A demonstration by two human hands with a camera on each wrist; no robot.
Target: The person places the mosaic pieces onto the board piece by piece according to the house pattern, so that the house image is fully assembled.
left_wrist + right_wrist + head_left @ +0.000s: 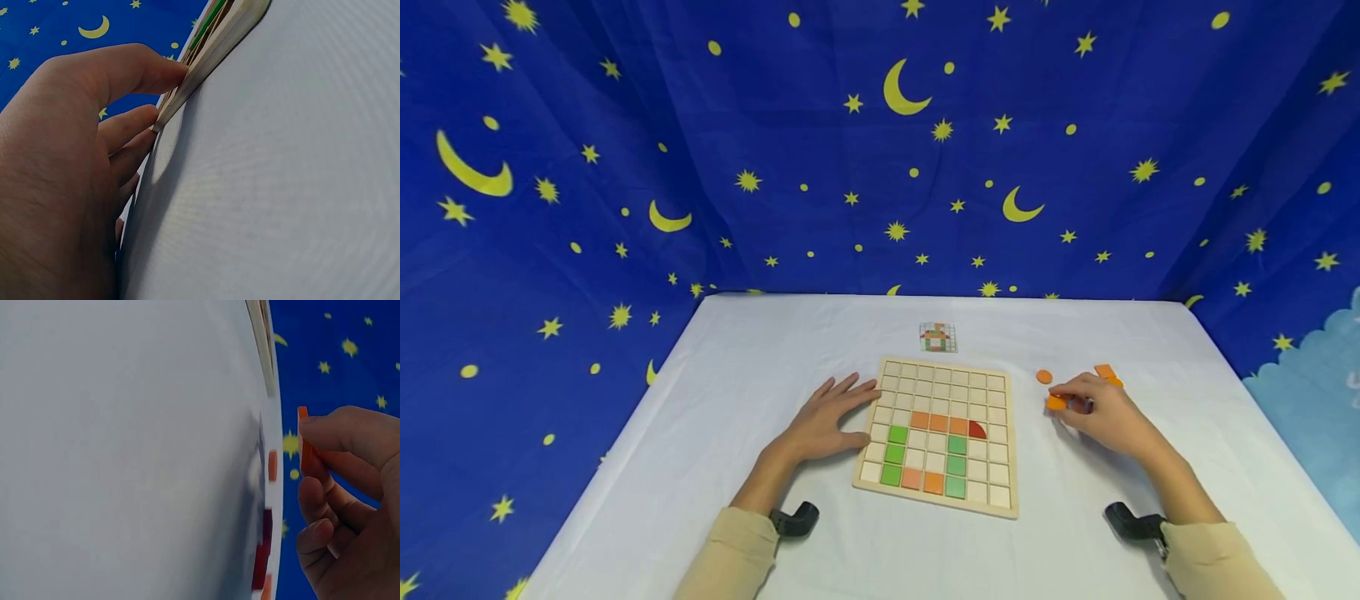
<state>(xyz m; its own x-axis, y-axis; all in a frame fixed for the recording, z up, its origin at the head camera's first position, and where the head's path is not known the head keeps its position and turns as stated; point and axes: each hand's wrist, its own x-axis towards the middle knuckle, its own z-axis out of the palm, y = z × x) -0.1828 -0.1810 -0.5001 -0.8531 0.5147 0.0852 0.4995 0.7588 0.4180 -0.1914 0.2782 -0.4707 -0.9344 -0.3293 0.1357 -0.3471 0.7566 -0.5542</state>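
Observation:
Between thumb and fingers, my right hand (1108,417) pinches an orange tile (1056,402), held above the table to the right of the board; the right wrist view shows that tile (304,447) edge-on. My left hand (823,423) lies with fingers spread at the left edge of a wooden grid board (1017,467), its thumb (169,74) touching the rim. Set in the board are green tiles (894,454) in two columns, orange tiles (938,423) in rows above and below, and a red quarter-round piece (977,430) at the upper row's right end.
A small pattern card (938,337) lies behind the board. Near my right hand are an orange round piece (1044,377) and an orange tile (1103,370). Red pieces (260,567) lie on the white-covered table (760,333) below that hand. A blue starry curtain (820,150) stands behind.

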